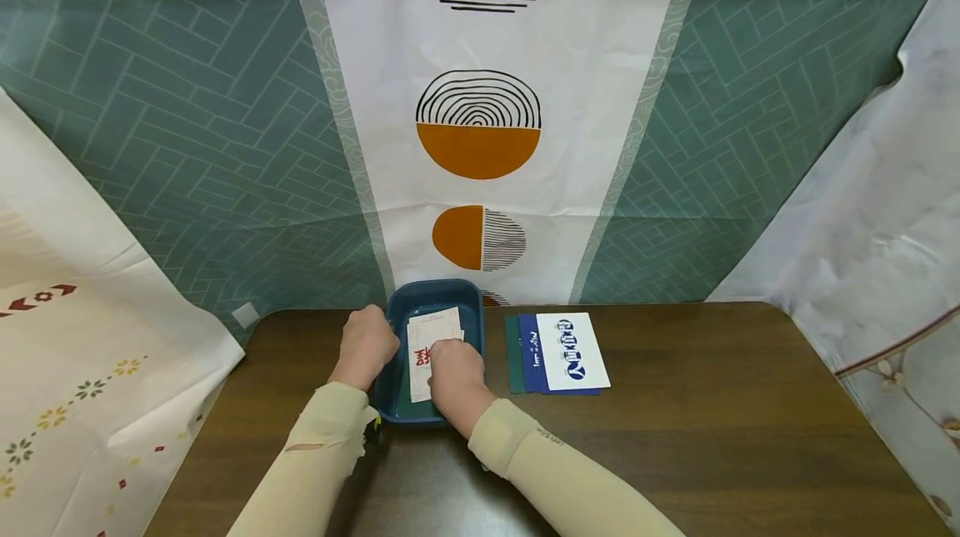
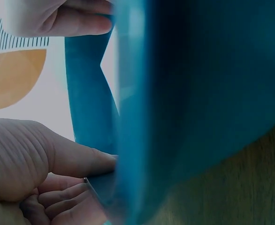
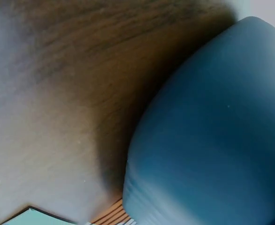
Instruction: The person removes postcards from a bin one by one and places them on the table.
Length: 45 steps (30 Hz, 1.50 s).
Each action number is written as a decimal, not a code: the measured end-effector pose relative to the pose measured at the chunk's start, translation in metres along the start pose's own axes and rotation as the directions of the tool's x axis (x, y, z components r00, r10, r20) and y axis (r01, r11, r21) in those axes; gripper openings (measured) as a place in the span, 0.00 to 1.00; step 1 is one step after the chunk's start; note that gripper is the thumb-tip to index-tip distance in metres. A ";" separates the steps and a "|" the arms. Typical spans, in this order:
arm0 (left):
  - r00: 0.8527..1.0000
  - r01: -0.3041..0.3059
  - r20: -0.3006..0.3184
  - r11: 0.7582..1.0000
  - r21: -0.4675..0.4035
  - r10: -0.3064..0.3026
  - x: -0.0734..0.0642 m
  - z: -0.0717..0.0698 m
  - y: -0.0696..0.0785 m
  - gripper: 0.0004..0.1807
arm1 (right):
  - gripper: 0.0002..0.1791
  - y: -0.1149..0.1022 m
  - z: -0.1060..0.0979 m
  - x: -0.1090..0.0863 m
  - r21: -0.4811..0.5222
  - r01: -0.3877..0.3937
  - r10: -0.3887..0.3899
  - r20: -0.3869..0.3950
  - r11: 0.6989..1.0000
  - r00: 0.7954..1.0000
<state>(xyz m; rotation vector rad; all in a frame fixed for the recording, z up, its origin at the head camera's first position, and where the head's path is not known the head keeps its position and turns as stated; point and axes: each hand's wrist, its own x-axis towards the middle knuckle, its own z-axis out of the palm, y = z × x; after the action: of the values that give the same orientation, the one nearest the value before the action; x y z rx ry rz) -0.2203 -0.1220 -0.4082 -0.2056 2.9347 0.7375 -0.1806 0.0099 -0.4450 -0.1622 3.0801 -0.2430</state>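
Observation:
A blue plastic bin (image 1: 407, 295) stands toward the back of the table. My left hand (image 1: 366, 345) grips its left wall, thumb inside and fingers curled outside in the left wrist view. Inside lies a white card with red lettering (image 1: 438, 327), over other flat pieces that mostly cannot be seen. My right hand (image 1: 456, 370) reaches into the bin and holds the right side of that card. The card's pale corner (image 2: 108, 65) shows by the right fingertips in the left wrist view. Only the bin's outer wall (image 3: 212, 117) fills the right wrist view, with no hand there.
Right of the bin, a white card with blue print (image 1: 573, 353) overlaps a dark blue card (image 1: 529, 353) and a green card (image 1: 513, 358). They lie on the brown wooden table (image 1: 712, 420). A patterned cloth (image 1: 480, 45) hangs directly behind the table's back edge.

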 end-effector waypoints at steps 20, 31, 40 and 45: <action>1.000 0.001 -0.023 0.995 0.103 0.001 0.003 0.008 0.007 0.09 | 0.07 0.005 -0.003 0.000 -0.058 0.008 -0.014 -0.108 0.998 0.994; 0.999 0.001 -0.043 0.993 0.117 0.004 0.001 0.007 0.009 0.10 | 0.09 0.015 -0.017 0.005 0.052 0.014 -0.007 -0.122 0.999 0.992; 1.000 0.009 -0.026 0.993 0.118 -0.006 0.001 0.008 0.010 0.10 | 0.09 0.029 -0.024 0.005 0.411 -0.040 0.059 -0.034 0.911 0.998; 1.000 0.019 -0.017 0.991 0.132 -0.016 0.002 0.008 0.010 0.12 | 0.11 0.032 -0.029 0.003 0.486 -0.057 0.068 -0.006 0.872 0.998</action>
<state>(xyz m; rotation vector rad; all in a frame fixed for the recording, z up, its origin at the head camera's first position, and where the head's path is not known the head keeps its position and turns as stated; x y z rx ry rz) -0.2229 -0.1100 -0.4105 -0.2260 2.9783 0.5395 -0.1886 0.0457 -0.4215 -0.0367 2.9180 -1.0048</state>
